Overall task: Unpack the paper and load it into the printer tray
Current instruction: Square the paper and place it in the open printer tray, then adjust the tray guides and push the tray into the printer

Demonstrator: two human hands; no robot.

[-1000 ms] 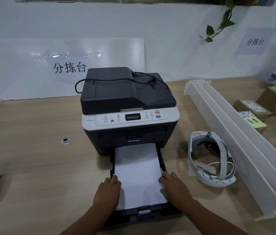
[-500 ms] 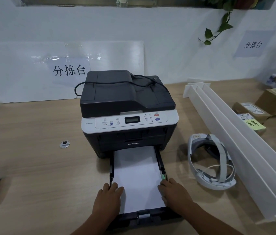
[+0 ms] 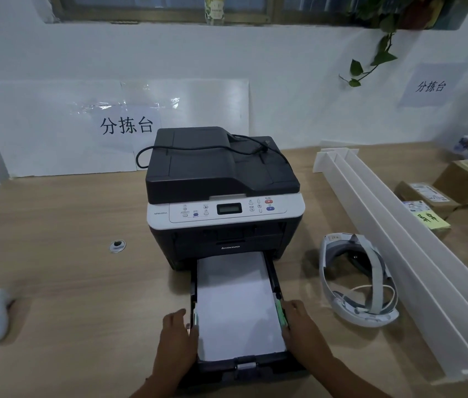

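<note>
A stack of white paper (image 3: 237, 305) lies flat in the paper tray (image 3: 255, 367), which is pulled out toward the near edge of the wooden table (image 3: 63, 282) from the base of the black and white Lenovo printer (image 3: 222, 196). The left hand (image 3: 176, 337) rests against the tray's left side, fingers together and loosely extended, gripping nothing that I can see. The right hand (image 3: 303, 331) sits against the right side, just beside the green paper guide (image 3: 281, 311), its fingers lightly curled over the tray wall; whether they pinch the guide I cannot tell.

Loading looks nearly finished: the sheets are in, and what likely remains is squaring them and sliding the tray home.

The main risk is a skewed or loose stack. If the side guides are not snug against the paper, or press too hard and bow it, sheets may feed crooked or jam. Pushing the tray in unevenly, with one hand leading, could make it bind in its slot. Fingers over the side walls could be caught as the tray closes.

A white headset (image 3: 359, 282) lies to the right, well apart from the tray.
</note>
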